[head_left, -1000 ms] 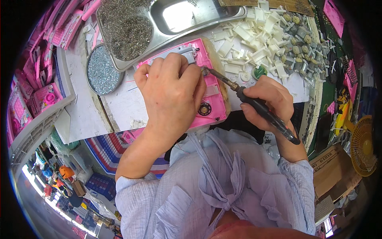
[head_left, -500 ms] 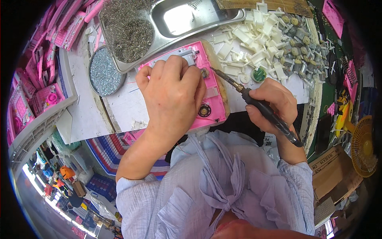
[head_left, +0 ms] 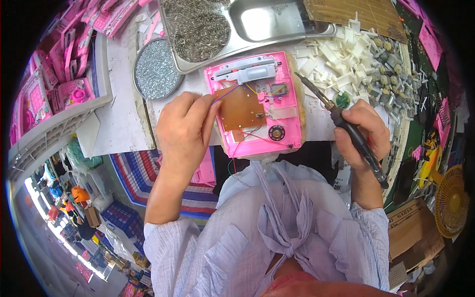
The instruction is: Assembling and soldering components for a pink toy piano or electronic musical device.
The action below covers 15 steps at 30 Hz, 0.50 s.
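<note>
My left hand (head_left: pixel 182 129) pinches a thin blue wire (head_left: pixel 227 93) at the left edge of a brown circuit board (head_left: pixel 242 110). The board lies inside an open pink plastic housing (head_left: pixel 294 116) on the table. Across the housing's top runs a grey plastic mechanism (head_left: pixel 256 73); a small motor (head_left: pixel 278 89) sits at its right and a round black speaker (head_left: pixel 276 132) at lower right. Loose red and green wires hang over the near edge. My right hand (head_left: pixel 367 132) grips a soldering iron (head_left: pixel 340 119) by its black handle, its tip pointing up-left, just right of the housing, not touching it.
A metal tray (head_left: pixel 316 30) with small springs and a round dish of screws (head_left: pixel 157 69) stand behind. White plastic parts (head_left: pixel 336 59) and small motors (head_left: pixel 391 64) pile up at right. Pink housings fill a crate (head_left: pixel 94 101) at left. A yellow fan (head_left: pixel 451 200) stands far right.
My left hand has moved left and down off the housing, uncovering the board, and now pinches the blue wire. The soldering iron stays in my right hand beside the housing. The whole view has shifted.
</note>
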Tool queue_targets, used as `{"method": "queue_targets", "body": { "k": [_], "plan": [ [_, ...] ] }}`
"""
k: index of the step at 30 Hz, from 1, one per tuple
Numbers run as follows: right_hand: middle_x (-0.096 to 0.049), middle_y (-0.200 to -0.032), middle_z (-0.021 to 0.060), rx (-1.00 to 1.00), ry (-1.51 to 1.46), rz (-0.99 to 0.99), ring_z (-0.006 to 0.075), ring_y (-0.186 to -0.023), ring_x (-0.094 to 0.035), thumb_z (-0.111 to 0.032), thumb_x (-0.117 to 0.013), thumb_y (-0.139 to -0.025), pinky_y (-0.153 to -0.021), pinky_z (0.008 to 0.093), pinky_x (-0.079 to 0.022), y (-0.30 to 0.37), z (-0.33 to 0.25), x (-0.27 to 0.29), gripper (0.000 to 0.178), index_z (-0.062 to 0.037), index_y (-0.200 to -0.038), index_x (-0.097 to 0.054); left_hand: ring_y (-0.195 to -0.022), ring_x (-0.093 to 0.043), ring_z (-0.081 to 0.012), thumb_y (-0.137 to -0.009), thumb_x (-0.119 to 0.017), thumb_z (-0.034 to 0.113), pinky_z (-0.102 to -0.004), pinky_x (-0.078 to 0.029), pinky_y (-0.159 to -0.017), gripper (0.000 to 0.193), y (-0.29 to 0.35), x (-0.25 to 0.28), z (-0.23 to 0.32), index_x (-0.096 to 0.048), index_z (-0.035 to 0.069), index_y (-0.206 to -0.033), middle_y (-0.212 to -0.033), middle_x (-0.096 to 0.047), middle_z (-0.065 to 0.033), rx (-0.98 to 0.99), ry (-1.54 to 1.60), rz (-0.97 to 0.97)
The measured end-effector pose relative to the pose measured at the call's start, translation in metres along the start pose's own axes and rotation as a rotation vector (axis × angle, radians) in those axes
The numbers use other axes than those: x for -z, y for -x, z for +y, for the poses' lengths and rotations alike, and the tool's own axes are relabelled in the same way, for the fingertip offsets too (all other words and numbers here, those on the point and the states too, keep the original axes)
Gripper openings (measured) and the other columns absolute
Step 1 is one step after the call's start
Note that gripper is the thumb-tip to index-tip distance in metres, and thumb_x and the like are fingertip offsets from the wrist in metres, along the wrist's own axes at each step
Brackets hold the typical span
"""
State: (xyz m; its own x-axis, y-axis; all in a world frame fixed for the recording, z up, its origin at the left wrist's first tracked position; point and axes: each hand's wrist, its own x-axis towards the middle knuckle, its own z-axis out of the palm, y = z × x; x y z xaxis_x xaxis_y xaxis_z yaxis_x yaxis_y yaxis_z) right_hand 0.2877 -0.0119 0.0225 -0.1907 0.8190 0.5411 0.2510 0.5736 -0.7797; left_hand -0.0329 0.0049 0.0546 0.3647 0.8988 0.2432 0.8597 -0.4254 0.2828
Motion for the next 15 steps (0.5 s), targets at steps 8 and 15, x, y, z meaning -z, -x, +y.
{"method": "queue_targets", "body": {
  "k": [8, 15],
  "plan": [
    [-0.069, -0.093, 0.0123, -0.259, -0.169, 0.113, 0.0168, -0.074, -0.064, -0.001, -0.081, -0.082, -0.066, 0.0262, -0.051, -0.01, -0.022, -0.041, 0.041, 0.0012, -0.119, -0.066, -0.075, -0.07, -0.0082, -0.092, -0.072, -0.001, -0.0219, -0.058, -0.066, 0.007, -0.016, -0.045, 0.035, -0.069, -0.005, -0.098, -0.092, -0.074, -0.0088, 0.438, 1.202, 0.207],
    [-0.067, -0.11, 0.0089, -0.355, -0.232, -0.019, 0.0156, -0.101, -0.068, 0.006, -0.074, -0.087, -0.089, 0.0288, -0.056, -0.053, -0.014, -0.079, 0.053, -0.0002, -0.136, -0.055, -0.076, -0.069, -0.0122, -0.095, -0.069, -0.002, -0.0234, -0.057, -0.07, 0.011, -0.015, -0.037, 0.028, -0.066, -0.007, -0.104, -0.093, -0.073, -0.0124, 0.617, 1.334, -0.001]
  ]
}}
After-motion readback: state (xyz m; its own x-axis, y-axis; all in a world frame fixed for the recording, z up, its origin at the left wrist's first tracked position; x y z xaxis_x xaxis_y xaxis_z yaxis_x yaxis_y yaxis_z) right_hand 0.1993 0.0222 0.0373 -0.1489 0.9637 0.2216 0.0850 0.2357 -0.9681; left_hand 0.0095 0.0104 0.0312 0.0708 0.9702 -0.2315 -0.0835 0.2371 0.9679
